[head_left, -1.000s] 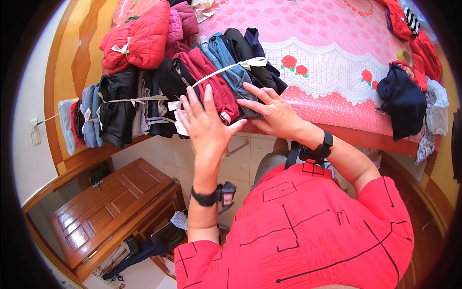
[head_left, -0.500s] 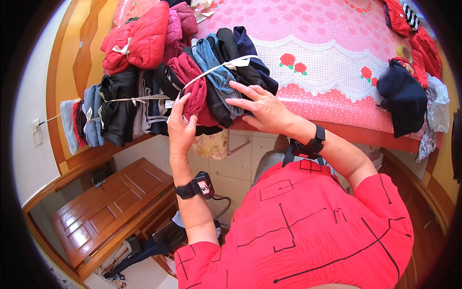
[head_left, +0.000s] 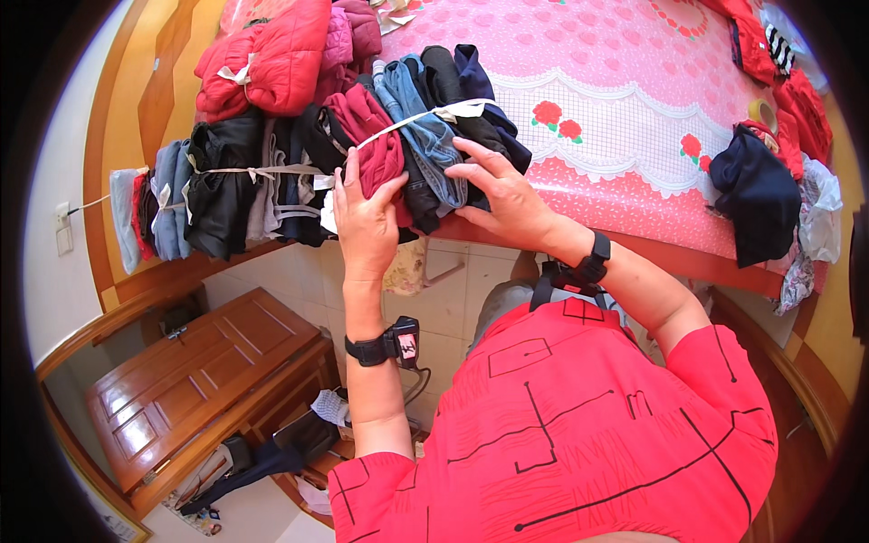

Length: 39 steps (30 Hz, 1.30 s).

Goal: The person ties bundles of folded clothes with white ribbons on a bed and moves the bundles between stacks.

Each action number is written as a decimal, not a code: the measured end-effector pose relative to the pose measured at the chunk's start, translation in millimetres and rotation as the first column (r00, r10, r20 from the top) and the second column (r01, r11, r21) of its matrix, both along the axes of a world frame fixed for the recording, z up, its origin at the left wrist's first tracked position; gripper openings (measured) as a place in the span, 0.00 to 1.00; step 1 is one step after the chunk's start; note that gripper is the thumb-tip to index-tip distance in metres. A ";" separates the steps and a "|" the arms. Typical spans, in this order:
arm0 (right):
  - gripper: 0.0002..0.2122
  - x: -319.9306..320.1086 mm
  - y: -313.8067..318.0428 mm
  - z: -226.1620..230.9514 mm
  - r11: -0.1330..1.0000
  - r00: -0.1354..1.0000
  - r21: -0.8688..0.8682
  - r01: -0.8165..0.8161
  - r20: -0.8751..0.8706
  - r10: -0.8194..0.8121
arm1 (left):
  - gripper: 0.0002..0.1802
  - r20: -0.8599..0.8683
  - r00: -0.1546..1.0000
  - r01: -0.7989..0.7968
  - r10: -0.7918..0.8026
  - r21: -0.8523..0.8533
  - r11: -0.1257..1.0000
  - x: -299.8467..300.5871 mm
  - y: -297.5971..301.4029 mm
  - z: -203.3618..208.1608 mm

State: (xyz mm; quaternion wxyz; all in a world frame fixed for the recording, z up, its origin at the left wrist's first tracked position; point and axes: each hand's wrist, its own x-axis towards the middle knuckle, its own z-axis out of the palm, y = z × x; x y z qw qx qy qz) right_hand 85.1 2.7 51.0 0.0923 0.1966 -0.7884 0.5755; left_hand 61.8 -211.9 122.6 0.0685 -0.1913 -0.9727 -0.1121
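Note:
A bundle of folded clothes stands at the front edge of a covered surface, tied round with a pale cloth strip (head_left: 412,120). In it are a maroon garment (head_left: 367,127), blue jeans (head_left: 421,136), and black and navy pieces. My left hand (head_left: 367,222) is at the near side of the maroon garment, fingertips against it, thumb apart from the fingers. To its right, my right hand (head_left: 511,199) has its fingers spread, close against the jeans and the dark cloth. Neither hand grips anything. The near underside of the bundle is partly hidden by my hands.
More tied folded clothes (head_left: 226,181) line the left edge. A tied red padded jacket (head_left: 285,63) lies behind them. On the pink patterned cover (head_left: 625,195), navy cloth (head_left: 756,195), red clothes, a tape roll (head_left: 762,112) and a plastic bag (head_left: 819,199) lie right.
My left hand has shifted right and its grasp on the maroon fold has loosened. The right hand has moved slightly right, with fingers still spread. The bundle appears a little farther right in view.

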 end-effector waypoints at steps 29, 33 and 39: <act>0.40 18.2 -15.1 3.0 0.858 0.695 -0.236 -0.456 0.508 0.509 | 0.18 -0.078 0.996 0.035 -0.037 -0.035 0.999 4.2 2.0 -12.0; 0.31 18.8 -9.4 -15.2 0.907 0.785 -0.304 -0.291 0.465 0.408 | 0.18 0.002 0.998 0.056 -0.056 0.017 0.998 -0.7 -4.5 -3.4; 0.26 19.4 2.0 -29.0 0.948 0.801 -0.231 -0.219 0.513 0.310 | 0.18 0.035 0.997 0.065 -0.067 0.045 0.997 -3.0 -8.3 3.7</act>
